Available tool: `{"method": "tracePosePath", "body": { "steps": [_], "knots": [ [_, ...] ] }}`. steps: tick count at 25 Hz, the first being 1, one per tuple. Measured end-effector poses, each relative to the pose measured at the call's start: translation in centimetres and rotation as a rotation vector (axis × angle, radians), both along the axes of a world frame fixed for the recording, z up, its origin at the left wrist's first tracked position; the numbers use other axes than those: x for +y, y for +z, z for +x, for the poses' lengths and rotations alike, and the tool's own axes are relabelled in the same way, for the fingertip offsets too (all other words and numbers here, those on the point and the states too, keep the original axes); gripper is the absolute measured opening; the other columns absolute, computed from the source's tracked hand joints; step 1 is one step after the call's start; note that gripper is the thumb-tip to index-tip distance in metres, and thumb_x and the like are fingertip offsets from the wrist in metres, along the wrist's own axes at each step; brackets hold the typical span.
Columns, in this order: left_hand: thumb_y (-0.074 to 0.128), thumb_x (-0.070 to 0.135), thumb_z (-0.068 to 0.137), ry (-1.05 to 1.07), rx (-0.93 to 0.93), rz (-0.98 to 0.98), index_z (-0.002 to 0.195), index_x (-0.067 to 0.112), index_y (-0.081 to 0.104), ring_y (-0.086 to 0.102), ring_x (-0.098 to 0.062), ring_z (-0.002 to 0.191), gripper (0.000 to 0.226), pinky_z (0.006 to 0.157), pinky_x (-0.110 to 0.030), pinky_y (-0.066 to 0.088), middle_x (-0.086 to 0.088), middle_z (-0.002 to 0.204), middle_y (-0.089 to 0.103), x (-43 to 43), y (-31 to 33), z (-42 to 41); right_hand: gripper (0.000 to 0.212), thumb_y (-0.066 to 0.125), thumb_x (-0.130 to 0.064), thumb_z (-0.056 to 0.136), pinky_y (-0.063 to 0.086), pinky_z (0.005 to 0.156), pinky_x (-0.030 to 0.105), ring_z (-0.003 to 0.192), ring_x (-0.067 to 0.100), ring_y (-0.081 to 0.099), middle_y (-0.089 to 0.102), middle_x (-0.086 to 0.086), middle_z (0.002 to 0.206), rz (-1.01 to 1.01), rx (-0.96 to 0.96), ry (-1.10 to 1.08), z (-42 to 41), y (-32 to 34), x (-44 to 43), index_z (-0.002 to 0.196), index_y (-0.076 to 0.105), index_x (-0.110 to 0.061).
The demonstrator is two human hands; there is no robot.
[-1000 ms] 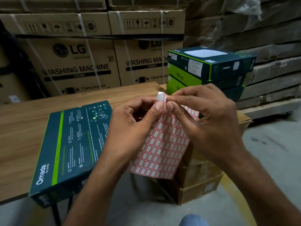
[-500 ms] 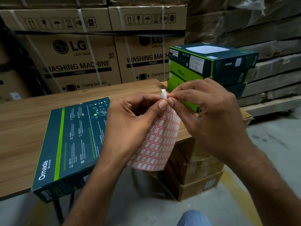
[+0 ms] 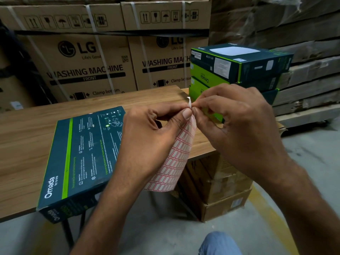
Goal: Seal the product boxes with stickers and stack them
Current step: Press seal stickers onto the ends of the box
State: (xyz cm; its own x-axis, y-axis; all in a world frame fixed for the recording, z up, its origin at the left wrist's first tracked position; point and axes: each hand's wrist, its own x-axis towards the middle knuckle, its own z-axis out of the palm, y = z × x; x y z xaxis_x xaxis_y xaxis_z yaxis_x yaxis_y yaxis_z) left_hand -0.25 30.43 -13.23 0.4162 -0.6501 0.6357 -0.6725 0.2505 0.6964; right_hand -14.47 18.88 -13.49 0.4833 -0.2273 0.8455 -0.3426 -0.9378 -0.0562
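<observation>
A dark green Omada product box (image 3: 81,159) lies flat on the wooden table (image 3: 24,144), its near end over the table's front edge. My left hand (image 3: 152,138) pinches the top of a sheet of red-bordered stickers (image 3: 176,159), which hangs down and curls edge-on. My right hand (image 3: 237,129) pinches a small white sticker (image 3: 189,102) at the sheet's top corner, thumb and forefinger meeting the left thumb. A stack of three like boxes (image 3: 237,70) stands at the table's right end, partly hidden behind my right hand.
Large LG washing machine cartons (image 3: 88,57) wall off the far side of the table. Brown cartons (image 3: 219,184) sit on the floor under the table's right end. Wrapped flat packs (image 3: 309,61) are piled at the right. My knee (image 3: 219,243) shows at the bottom.
The sticker sheet has turned from nearly flat-on to edge-on and curled. Both hands stayed together at its top corner, where the white sticker now stands up more narrowly.
</observation>
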Motion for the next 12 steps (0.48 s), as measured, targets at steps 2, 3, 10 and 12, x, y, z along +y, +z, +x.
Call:
{"method": "tracePosePath", "body": {
  "steps": [2, 3, 10, 12],
  "knots": [
    [0.078, 0.023, 0.093, -0.004, 0.005, 0.000, 0.111, 0.026, 0.079, 0.072, 0.008, 0.096, 0.018, 0.082, -0.011, 0.055, 0.024, 0.100, 0.075, 0.07, 0.03, -0.03, 0.027, 0.059, -0.033, 0.101, 0.034, 0.078, 0.033, 0.090, 0.021, 0.067, 0.074, 0.002, 0.103, 0.002, 0.000, 0.005, 0.07, 0.08, 0.03, 0.101, 0.077, -0.013],
    [0.078, 0.022, 0.093, -0.010, 0.004, 0.001, 0.111, 0.026, 0.079, 0.072, 0.008, 0.096, 0.018, 0.081, -0.010, 0.054, 0.024, 0.099, 0.075, 0.07, 0.04, -0.03, 0.026, 0.059, -0.033, 0.100, 0.033, 0.078, 0.033, 0.089, 0.021, 0.067, 0.074, 0.002, 0.103, -0.003, 0.004, 0.001, 0.10, 0.11, 0.04, 0.100, 0.076, -0.013],
    [0.079, 0.017, 0.092, -0.058, 0.037, 0.009, 0.109, 0.022, 0.079, 0.073, 0.006, 0.094, 0.018, 0.080, -0.010, 0.054, 0.020, 0.097, 0.078, 0.11, -0.08, 0.05, 0.024, 0.056, -0.038, 0.097, 0.029, 0.080, 0.031, 0.083, 0.014, 0.061, 0.071, -0.004, 0.098, 0.037, 0.028, 0.014, 0.20, 0.15, -0.02, 0.095, 0.070, -0.018],
    [0.079, 0.016, 0.091, -0.081, 0.079, 0.014, 0.108, 0.020, 0.081, 0.074, 0.004, 0.094, 0.017, 0.081, -0.012, 0.055, 0.016, 0.098, 0.080, 0.12, -0.08, 0.11, 0.022, 0.056, -0.038, 0.097, 0.029, 0.080, 0.031, 0.081, 0.012, 0.059, 0.069, -0.006, 0.096, 0.056, 0.024, 0.019, 0.19, 0.14, -0.03, 0.095, 0.068, -0.020]
  ]
}}
